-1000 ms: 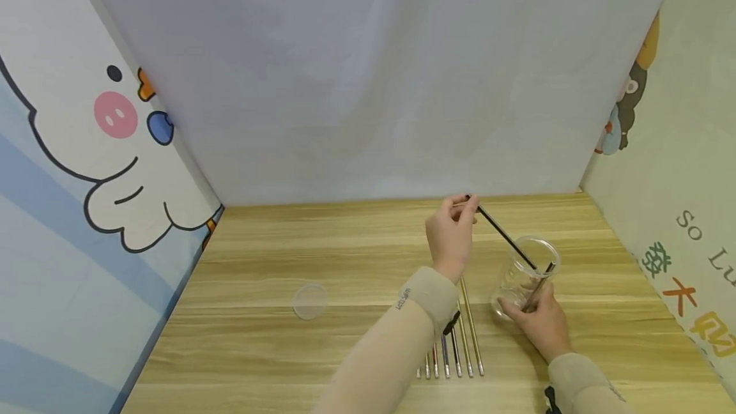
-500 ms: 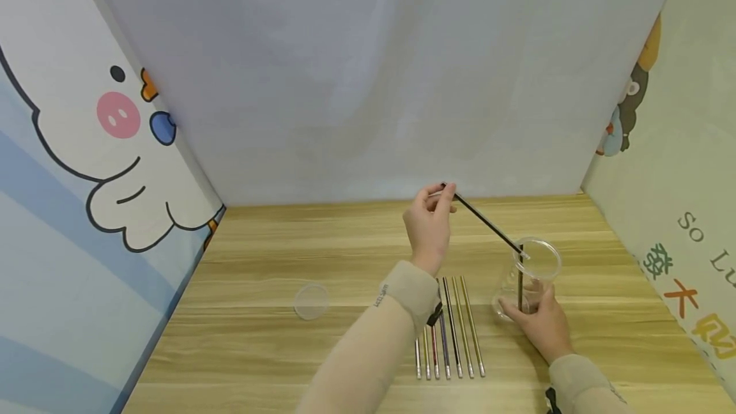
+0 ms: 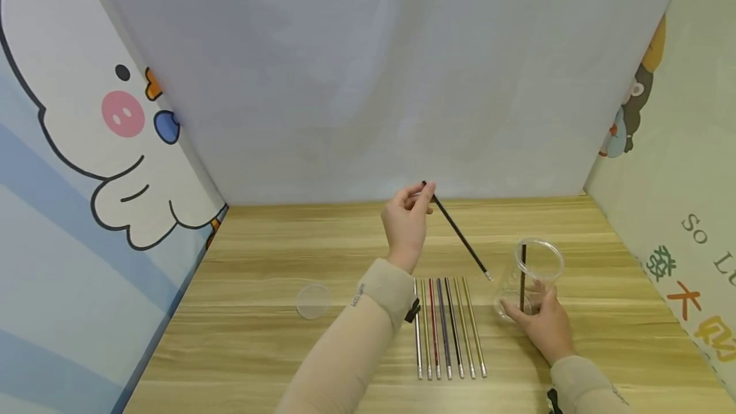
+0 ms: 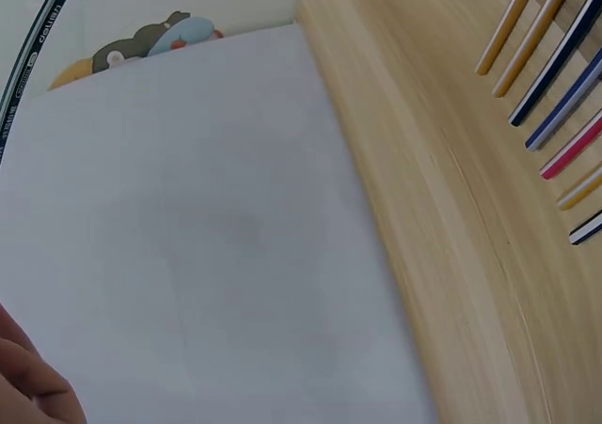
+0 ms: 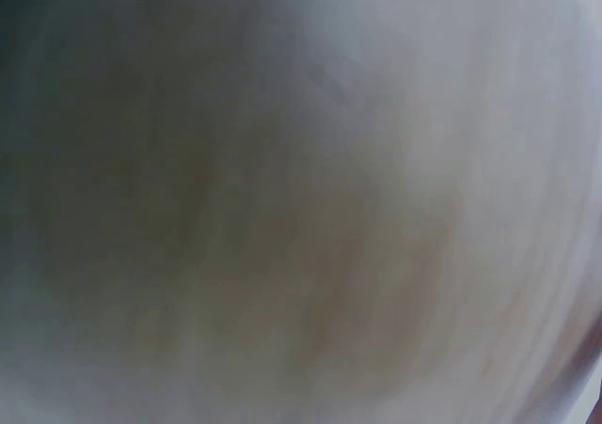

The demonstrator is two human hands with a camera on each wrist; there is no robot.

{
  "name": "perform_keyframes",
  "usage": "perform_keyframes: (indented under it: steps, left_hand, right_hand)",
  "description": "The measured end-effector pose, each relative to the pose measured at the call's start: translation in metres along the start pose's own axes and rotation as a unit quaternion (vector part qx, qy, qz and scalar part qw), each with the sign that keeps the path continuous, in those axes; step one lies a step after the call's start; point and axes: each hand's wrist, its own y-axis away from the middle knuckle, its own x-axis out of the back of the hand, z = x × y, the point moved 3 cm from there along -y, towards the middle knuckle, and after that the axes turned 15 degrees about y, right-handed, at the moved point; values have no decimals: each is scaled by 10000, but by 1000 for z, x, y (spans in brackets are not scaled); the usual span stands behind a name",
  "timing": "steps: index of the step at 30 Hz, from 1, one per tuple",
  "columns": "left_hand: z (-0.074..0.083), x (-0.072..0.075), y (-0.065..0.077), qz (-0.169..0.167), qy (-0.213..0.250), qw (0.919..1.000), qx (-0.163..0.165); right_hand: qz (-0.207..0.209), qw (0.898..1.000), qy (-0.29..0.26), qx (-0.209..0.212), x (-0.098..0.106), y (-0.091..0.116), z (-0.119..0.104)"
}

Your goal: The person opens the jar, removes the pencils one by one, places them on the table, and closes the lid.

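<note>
My left hand (image 3: 406, 219) pinches a black pencil (image 3: 460, 232) near its upper end, above the back of the table. The pencil slants down to the right, its eraser end lowest, left of a clear plastic cup (image 3: 508, 283) and apart from it. Pale lettering shows on the pencil's barrel (image 4: 36, 53) in the left wrist view. My right hand (image 3: 543, 328) grips the cup low down, thumb on the near left side. Inside the cup another black pencil (image 3: 523, 280) stands nearly upright. A blurred pale surface (image 5: 310, 208) fills most of the right wrist view.
Several pencils (image 3: 441, 328) lie side by side on the wooden table (image 3: 253, 350), eraser ends toward me, between my two arms. Farther left lies a clear round disc (image 3: 313, 301). A grey backdrop (image 3: 322, 94) rises behind, with printed panels at both sides.
My left hand has drawn the black pencil up and left, out of the cup's mouth. The other black pencil has swung from leaning right to nearly upright. My right hand has stayed on the cup.
</note>
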Motion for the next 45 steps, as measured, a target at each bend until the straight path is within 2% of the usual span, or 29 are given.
perform_keyframes:
  steps: [9, 16, 23, 30, 45]
  left_hand:
    - [-13, 12, 0, 50, -108, 9996, 244]
    - [-24, 33, 5, 9, -391, 9982, 452]
    - [-35, 57, 13, 71, -625, 9961, 627]
    - [-50, 75, 25, 20, -896, 9922, 862]
    - [-89, 99, 49, -65, -1157, 9832, 1409]
  right_hand:
    - [-38, 10000, 25, 6, 0, 1, 0]
    - [2, 9999, 34, 107, -1, 0, -1]
    - [80, 9998, 36, 188, -1, -1, -1]
    - [6, 9998, -19, 173, -1, -1, 1]
    - [-86, 9999, -42, 57, 0, 0, 0]
